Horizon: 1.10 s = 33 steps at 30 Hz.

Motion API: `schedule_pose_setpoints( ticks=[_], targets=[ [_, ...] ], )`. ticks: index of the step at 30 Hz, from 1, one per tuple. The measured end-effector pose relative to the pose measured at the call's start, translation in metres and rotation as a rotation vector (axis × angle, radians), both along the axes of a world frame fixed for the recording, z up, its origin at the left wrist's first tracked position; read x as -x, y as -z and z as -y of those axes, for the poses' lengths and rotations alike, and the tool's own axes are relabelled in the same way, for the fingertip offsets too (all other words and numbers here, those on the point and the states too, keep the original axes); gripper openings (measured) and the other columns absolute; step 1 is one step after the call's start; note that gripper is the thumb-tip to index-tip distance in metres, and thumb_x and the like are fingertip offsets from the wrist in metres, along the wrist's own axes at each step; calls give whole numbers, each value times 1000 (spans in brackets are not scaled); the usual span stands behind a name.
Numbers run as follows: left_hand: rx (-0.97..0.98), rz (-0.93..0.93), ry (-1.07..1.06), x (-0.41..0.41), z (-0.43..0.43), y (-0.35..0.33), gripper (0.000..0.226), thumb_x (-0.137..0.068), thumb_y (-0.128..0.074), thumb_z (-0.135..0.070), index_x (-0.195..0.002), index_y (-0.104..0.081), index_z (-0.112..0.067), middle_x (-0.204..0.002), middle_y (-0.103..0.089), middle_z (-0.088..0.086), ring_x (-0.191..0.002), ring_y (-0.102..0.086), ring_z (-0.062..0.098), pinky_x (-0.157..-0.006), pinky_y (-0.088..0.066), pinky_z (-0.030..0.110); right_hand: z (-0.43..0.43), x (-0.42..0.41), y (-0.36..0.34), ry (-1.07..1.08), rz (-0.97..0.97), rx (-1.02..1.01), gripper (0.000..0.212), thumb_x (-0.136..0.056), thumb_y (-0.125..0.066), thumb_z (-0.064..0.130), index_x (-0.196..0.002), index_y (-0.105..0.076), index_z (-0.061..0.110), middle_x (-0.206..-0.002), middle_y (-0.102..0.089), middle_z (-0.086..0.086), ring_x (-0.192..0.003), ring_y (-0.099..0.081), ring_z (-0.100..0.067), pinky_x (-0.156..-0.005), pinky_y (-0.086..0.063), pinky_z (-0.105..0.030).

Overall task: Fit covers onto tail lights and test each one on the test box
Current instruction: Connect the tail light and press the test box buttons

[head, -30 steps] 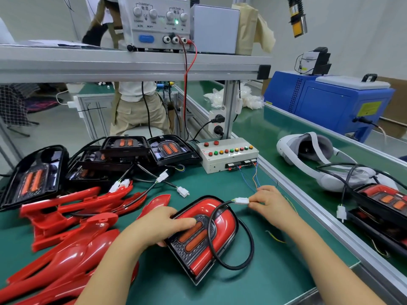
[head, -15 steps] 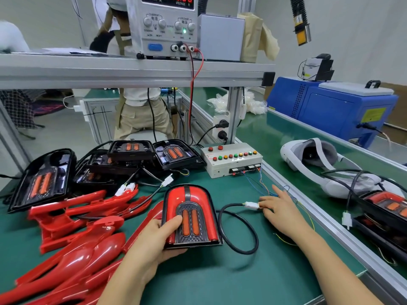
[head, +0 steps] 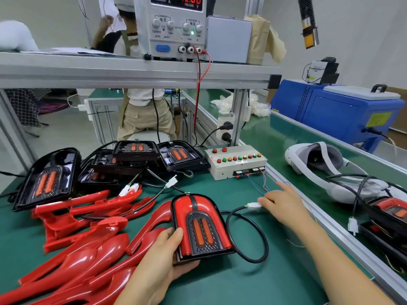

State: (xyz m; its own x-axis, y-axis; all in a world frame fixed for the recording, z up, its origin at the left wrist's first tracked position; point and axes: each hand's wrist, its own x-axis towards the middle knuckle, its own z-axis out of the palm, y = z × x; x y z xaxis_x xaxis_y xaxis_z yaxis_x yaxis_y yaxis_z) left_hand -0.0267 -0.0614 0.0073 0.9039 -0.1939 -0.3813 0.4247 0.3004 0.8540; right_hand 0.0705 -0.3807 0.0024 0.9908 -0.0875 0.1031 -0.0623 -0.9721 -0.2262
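Nearest, the left hand (head: pixel 163 258) grips the covered tail light (head: pixel 199 225) at its lower edge, thumb on the red cover, the light lying on the green bench (head: pixel 253 282). Just beyond, the right hand (head: pixel 284 205) pinches the white connector (head: pixel 253 205) on its black cable (head: pixel 246 236), forefinger out. Farther back sits the test box (head: pixel 235 161), with bare black tail lights (head: pixel 136 157) left of it

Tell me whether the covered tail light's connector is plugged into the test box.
Not plugged in. The white connector is pinched in the right hand, lying on the mat short of the test box.
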Motion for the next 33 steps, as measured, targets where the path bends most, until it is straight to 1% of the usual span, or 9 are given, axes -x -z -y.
schedule_pose_setpoints(
  ticks=[1,2,4,7,10,13,19,26,33],
  targets=[
    [10,-3,11,0,-1,0,30,-96,-52,-29,-119,-56,-11,-103,-72,12,-93,-71,27,-72,-58,41,-4,-4,-5,9,60,-8,34,-96,-46,38,-75,-70,27,-98,-71,12,-138,-31,-20,-107,-29,-34],
    [21,-8,17,1,-2,0,32,-95,-53,-29,-119,-56,-9,-103,-72,13,-93,-71,27,-72,-58,42,-10,-11,-10,19,138,-15,31,-96,-46,33,-83,-74,26,-99,-72,11,-134,-37,-21,-102,-34,-32],
    [41,-16,19,2,-3,0,35,-93,-55,-29,-120,-57,-6,-103,-72,15,-93,-70,28,-73,-58,42,-25,-29,-19,10,241,-14,30,-96,-46,26,-108,-73,29,-108,-71,6,-126,-43,-21,-97,-39,-32],
    [52,-16,19,3,-2,1,36,-92,-56,-30,-120,-57,-7,-104,-72,14,-94,-70,28,-75,-58,43,-53,-60,-30,-98,162,72,42,-97,-41,20,-135,-55,30,-130,-61,-1,-122,-43,-26,-100,-40,-38],
    [48,-3,16,4,0,1,38,-92,-54,-34,-120,-56,-7,-105,-72,12,-95,-70,26,-77,-57,43,-71,-84,-31,-143,73,178,53,-96,-39,16,-146,-37,33,-138,-53,-5,-122,-44,-28,-98,-40,-40],
    [42,12,5,4,0,1,41,-93,-52,-38,-118,-56,-6,-104,-72,12,-95,-70,26,-78,-57,44,-81,-97,-30,-128,9,247,62,-94,-39,14,-149,-24,38,-137,-50,-8,-124,-42,-30,-94,-40,-42],
    [32,15,9,5,1,1,41,-93,-51,-39,-118,-56,-7,-104,-72,11,-95,-70,25,-75,-58,40,-86,-110,-26,-112,-31,314,68,-93,-40,16,-150,-13,42,-140,-48,-11,-127,-40,-31,-97,-37,-45],
    [29,-9,-1,3,1,2,41,-92,-53,-38,-117,-55,-6,-104,-72,11,-96,-70,25,-77,-58,42,-88,-116,-24,-115,-39,404,67,-93,-40,20,-151,-13,41,-142,-45,-13,-130,-38,-31,-101,-34,-43],
    [25,-31,-6,3,1,0,37,-93,-53,-37,-117,-55,-8,-102,-73,10,-93,-71,24,-75,-58,41,-89,-117,-27,-120,-48,397,65,-94,-39,19,-151,-17,41,-141,-46,-13,-129,-39,-32,-103,-33,-45]
  ],
)
